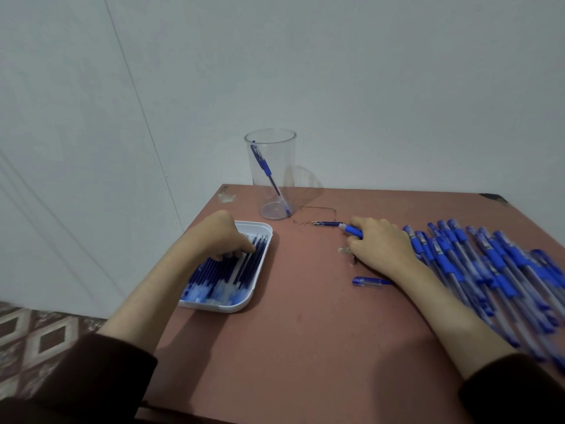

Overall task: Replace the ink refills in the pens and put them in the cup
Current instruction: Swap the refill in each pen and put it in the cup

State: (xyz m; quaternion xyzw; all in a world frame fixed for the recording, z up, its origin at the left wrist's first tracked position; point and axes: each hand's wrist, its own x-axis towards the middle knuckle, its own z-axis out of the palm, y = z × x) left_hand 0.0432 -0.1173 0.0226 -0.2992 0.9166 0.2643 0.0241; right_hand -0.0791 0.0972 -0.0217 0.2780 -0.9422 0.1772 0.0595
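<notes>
A clear plastic cup (pixel 272 179) stands at the table's far edge with one blue pen (pixel 265 168) leaning inside. My left hand (pixel 227 238) reaches into a white tray (pixel 260 289) of several blue refills (pixel 232 270), fingertips curled onto them. My right hand (pixel 379 243) grips a blue pen barrel (pixel 351 230) lying on the table, with a refill (pixel 325 224) sticking out toward the cup. A small clear tip piece (pixel 345 250) lies beside that hand. A blue pen cap (pixel 368 282) lies near my right wrist.
Several blue capped pens (pixel 489 270) lie in a pile along the right side of the reddish-brown table (pixel 305 347). A thin wire (pixel 318 211) lies by the cup. A pale wall stands close behind, and patterned floor (pixel 39 341) shows at the left.
</notes>
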